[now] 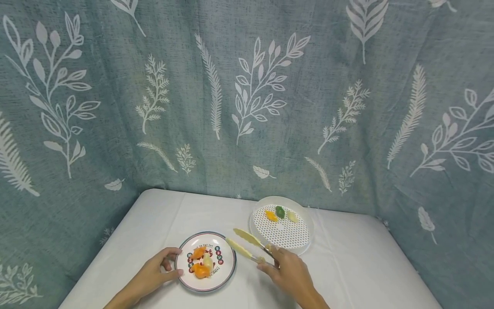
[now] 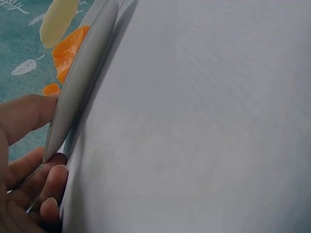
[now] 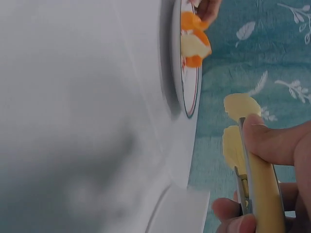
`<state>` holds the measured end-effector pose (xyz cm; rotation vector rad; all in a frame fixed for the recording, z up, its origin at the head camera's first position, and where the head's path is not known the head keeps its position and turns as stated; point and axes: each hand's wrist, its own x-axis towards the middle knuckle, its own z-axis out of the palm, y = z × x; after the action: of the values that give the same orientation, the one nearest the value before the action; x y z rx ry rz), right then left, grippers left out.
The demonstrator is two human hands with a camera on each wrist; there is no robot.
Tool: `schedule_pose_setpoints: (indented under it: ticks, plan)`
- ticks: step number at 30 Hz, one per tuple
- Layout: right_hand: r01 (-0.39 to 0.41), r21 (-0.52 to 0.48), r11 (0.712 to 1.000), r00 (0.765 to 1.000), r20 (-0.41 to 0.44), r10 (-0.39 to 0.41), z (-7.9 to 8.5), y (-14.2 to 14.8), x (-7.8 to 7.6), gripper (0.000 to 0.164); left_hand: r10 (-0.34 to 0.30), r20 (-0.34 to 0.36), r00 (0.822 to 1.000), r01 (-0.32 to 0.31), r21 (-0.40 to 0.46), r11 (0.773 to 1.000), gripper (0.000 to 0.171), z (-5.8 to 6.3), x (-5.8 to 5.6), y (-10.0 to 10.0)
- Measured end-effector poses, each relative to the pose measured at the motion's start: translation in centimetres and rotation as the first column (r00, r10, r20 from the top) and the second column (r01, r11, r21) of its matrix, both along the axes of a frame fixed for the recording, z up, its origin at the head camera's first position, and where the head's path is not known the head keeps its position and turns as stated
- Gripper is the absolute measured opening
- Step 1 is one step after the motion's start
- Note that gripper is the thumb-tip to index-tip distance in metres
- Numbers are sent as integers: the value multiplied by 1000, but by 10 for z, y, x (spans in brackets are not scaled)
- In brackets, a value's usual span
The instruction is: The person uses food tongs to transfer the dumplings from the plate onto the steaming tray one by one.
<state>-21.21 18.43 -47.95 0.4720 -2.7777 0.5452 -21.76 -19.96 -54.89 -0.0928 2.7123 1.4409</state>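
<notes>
Left hand (image 1: 156, 270) pinches the rim of the plate (image 1: 202, 286), near left, apparently steadying its pieces (image 1: 201, 271); right hand (image 1: 291, 272) clasps tongs (image 1: 247, 237), tips apart, between plate and far-right tray (image 1: 283, 240).

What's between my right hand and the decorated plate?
In the head view, the yellow-tipped tongs gripped by the right hand point toward the decorated plate; otherwise, only white cloth shows between them.
</notes>
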Motion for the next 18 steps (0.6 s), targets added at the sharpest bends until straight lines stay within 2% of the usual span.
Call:
schedule_pose_setpoints:
  ticks: [5, 8, 12, 18]
  plan:
    - [-66, -10, 998, 998, 24, 66, -2, -9, 8, 59, 2, -4, 1000, -2, -4, 1000, 66, -1, 1, -1]
    - [-87, -29, 996, 992, 92, 89, -2, -14, 12, 65, 3, -5, 1000, -3, -7, 1000, 66, -1, 1, -1]
    - [-122, -70, 990, 974, 185, 133, -3, -22, 19, 69, 2, -2, 1000, -2, -2, 1000, 65, -1, 1, -1]
    - [-163, -108, 981, 948, 257, 186, -4, -35, 28, 70, -11, -11, 1000, 12, 9, 1000, 65, -2, 1, -2]
